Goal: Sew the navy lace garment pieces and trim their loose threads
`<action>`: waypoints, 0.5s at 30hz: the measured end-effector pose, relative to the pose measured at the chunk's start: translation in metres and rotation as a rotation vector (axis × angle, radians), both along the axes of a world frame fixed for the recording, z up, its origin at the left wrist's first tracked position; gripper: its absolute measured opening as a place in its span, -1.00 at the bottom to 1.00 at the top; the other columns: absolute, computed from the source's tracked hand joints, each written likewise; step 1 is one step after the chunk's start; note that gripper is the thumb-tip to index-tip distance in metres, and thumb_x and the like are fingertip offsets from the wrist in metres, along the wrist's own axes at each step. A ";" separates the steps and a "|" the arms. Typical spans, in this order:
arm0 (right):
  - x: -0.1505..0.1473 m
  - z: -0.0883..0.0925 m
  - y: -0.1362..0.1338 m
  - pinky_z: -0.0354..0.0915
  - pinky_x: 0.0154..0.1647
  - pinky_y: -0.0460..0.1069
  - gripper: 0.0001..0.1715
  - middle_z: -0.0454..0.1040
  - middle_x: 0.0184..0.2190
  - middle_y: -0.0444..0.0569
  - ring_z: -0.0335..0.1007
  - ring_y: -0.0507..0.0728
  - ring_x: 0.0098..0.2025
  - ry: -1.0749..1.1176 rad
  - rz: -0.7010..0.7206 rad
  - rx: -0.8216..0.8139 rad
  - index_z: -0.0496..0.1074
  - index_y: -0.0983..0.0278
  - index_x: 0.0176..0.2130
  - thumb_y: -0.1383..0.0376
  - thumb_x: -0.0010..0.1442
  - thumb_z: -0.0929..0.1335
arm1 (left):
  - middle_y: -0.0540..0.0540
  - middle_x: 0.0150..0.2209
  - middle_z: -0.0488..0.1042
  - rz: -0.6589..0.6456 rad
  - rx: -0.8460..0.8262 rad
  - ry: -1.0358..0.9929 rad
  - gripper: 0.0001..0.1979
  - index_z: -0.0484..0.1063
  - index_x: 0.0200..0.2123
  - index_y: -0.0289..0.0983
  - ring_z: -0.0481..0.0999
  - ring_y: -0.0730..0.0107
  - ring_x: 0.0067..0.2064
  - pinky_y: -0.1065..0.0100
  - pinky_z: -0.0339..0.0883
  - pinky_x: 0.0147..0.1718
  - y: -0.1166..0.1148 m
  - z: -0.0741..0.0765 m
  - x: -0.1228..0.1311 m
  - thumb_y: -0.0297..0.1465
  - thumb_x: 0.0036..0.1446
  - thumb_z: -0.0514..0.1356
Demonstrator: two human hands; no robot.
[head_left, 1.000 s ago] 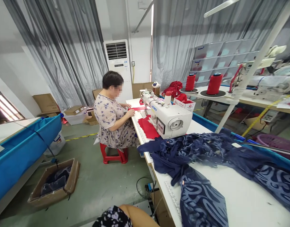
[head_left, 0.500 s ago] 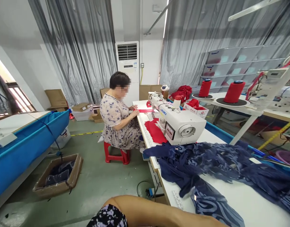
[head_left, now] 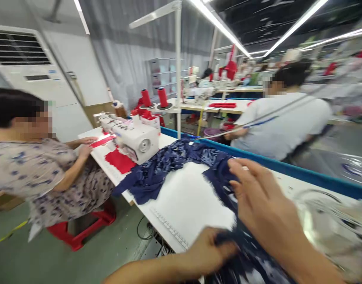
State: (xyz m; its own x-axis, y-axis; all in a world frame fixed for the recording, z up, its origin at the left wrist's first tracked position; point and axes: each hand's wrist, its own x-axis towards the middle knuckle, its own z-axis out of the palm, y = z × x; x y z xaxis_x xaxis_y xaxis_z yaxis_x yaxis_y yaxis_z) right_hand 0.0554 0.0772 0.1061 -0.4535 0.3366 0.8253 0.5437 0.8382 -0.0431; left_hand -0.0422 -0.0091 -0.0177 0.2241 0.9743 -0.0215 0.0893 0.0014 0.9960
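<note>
Patterned navy fabric (head_left: 175,157) runs in a curved strip over the white sewing table (head_left: 192,193) and down to the near side. Low in the view, my left hand (head_left: 208,252) is closed on a bunch of it, the fingertips smeared by motion. Higher and to the right, my right hand (head_left: 260,201) has its fingers drawn together at the edge of the same fabric, with a ring on one finger. The fabric appears pinched there, though blur hides the exact contact. At the bottom, the fabric passes between and under my hands.
A white sewing machine (head_left: 139,138) and red fabric (head_left: 120,159) are farther up the table. One co-worker (head_left: 36,169) sits at left with hands on a red strip; another (head_left: 284,118) sits beyond the blue trough edge (head_left: 287,165). Blurred machine parts (head_left: 331,225) stand at right.
The view has swung right and dropped closer to the table. Both my hands now show at the navy fabric, where before only a forearm crossed the bottom. The nearby fabric has been pulled rightward.
</note>
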 end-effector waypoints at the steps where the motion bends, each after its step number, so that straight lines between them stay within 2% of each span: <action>1: 0.015 -0.011 -0.012 0.41 0.01 0.05 -0.55 0.42 0.06 0.10 0.41 0.14 0.05 -0.002 0.010 -0.035 0.27 0.26 0.20 0.38 0.35 0.26 | -0.19 -0.04 0.53 0.153 -0.037 -0.041 -0.51 0.40 0.06 -0.38 0.53 0.11 -0.03 0.15 0.45 -0.02 0.009 -0.004 0.001 -0.11 0.33 0.01; 3: 0.040 -0.049 -0.040 0.41 0.02 0.01 -0.53 0.47 -0.02 0.11 0.43 0.13 0.03 -0.044 0.078 -0.114 0.30 0.31 0.19 0.46 0.31 0.22 | -0.22 0.04 0.48 0.288 -0.060 0.003 -0.57 0.32 0.13 -0.36 0.48 0.12 0.06 0.13 0.40 0.07 0.018 -0.013 -0.003 -0.23 0.30 0.07; 4: 0.052 -0.073 -0.053 0.42 -0.01 0.00 -0.55 0.50 -0.06 0.10 0.46 0.13 -0.01 -0.083 0.101 -0.143 0.35 0.32 0.15 0.47 0.30 0.23 | -0.24 0.08 0.46 0.338 -0.021 0.099 -0.57 0.28 0.16 -0.34 0.45 0.13 0.11 0.11 0.36 0.12 0.017 -0.017 -0.007 -0.29 0.28 0.08; 6: 0.074 -0.123 -0.077 0.46 -0.11 -0.01 -0.62 0.54 -0.12 0.08 0.51 0.13 -0.11 -0.211 0.105 -0.170 0.45 0.32 0.03 0.47 0.28 0.23 | -0.27 0.22 0.30 0.420 0.164 0.335 -0.48 0.12 0.28 -0.29 0.30 0.13 0.25 0.04 0.23 0.24 0.010 -0.021 -0.016 -0.38 0.27 0.05; 7: 0.085 -0.144 -0.086 0.46 -0.11 0.00 -0.65 0.56 -0.15 0.06 0.52 0.14 -0.12 -0.248 0.075 -0.157 0.48 0.32 -0.01 0.47 0.28 0.24 | -0.25 0.25 0.26 0.411 0.275 0.441 -0.48 0.09 0.30 -0.27 0.24 0.15 0.29 0.03 0.16 0.28 0.005 -0.021 -0.019 -0.43 0.28 0.01; 8: 0.094 -0.160 -0.094 0.46 -0.10 0.00 -0.64 0.58 -0.14 0.04 0.53 0.14 -0.11 -0.289 0.062 -0.143 0.49 0.31 -0.02 0.47 0.28 0.24 | -0.23 0.23 0.28 0.322 0.393 0.512 -0.50 0.13 0.28 -0.24 0.25 0.20 0.29 0.06 0.15 0.29 0.002 -0.020 -0.022 -0.48 0.28 -0.04; 9: 0.101 -0.170 -0.099 0.46 -0.09 0.01 -0.63 0.58 -0.10 0.04 0.52 0.15 -0.08 -0.326 0.056 -0.126 0.49 0.31 0.00 0.47 0.29 0.23 | -0.20 0.19 0.34 0.153 0.508 0.551 -0.52 0.21 0.24 -0.21 0.29 0.25 0.26 0.12 0.18 0.28 0.000 -0.017 -0.022 -0.52 0.27 -0.06; 11: 0.110 -0.177 -0.104 0.45 -0.04 0.04 -0.61 0.56 -0.04 0.03 0.50 0.17 -0.02 -0.359 0.058 -0.128 0.48 0.32 0.03 0.44 0.31 0.20 | -0.16 0.12 0.43 -0.273 0.661 0.597 -0.53 0.31 0.17 -0.20 0.33 0.31 0.23 0.23 0.19 0.27 0.004 -0.012 -0.017 -0.57 0.25 -0.07; 12: 0.112 -0.174 -0.105 0.44 -0.01 0.05 -0.60 0.56 -0.03 0.03 0.49 0.17 0.00 -0.351 0.063 -0.134 0.48 0.32 0.03 0.44 0.32 0.18 | -0.16 0.11 0.44 -0.442 0.692 0.620 -0.54 0.31 0.17 -0.21 0.33 0.31 0.24 0.24 0.15 0.29 0.009 -0.010 -0.014 -0.56 0.25 -0.05; 13: 0.114 -0.170 -0.104 0.43 0.01 0.06 -0.59 0.56 -0.03 0.02 0.48 0.16 0.01 -0.339 0.072 -0.144 0.48 0.31 0.03 0.44 0.32 0.17 | -0.18 0.14 0.42 -0.544 0.692 0.654 -0.55 0.28 0.20 -0.23 0.30 0.28 0.26 0.21 0.07 0.32 0.014 -0.010 -0.010 -0.53 0.27 -0.03; 14: 0.117 -0.165 -0.103 0.42 0.02 0.05 -0.58 0.56 -0.04 0.00 0.48 0.15 0.01 -0.324 0.083 -0.151 0.48 0.30 0.03 0.44 0.32 0.17 | -0.21 0.18 0.38 -0.575 0.677 0.695 -0.56 0.24 0.23 -0.26 0.26 0.24 0.29 0.15 -0.01 0.35 0.018 -0.011 -0.006 -0.47 0.30 -0.01; 15: 0.121 -0.161 -0.101 0.41 0.02 0.05 -0.58 0.57 -0.05 -0.01 0.49 0.14 -0.01 -0.316 0.090 -0.163 0.48 0.29 0.02 0.45 0.31 0.16 | -0.25 0.23 0.33 -0.553 0.650 0.736 -0.55 0.19 0.26 -0.27 0.21 0.18 0.32 0.08 -0.07 0.36 0.022 -0.012 -0.004 -0.40 0.32 0.02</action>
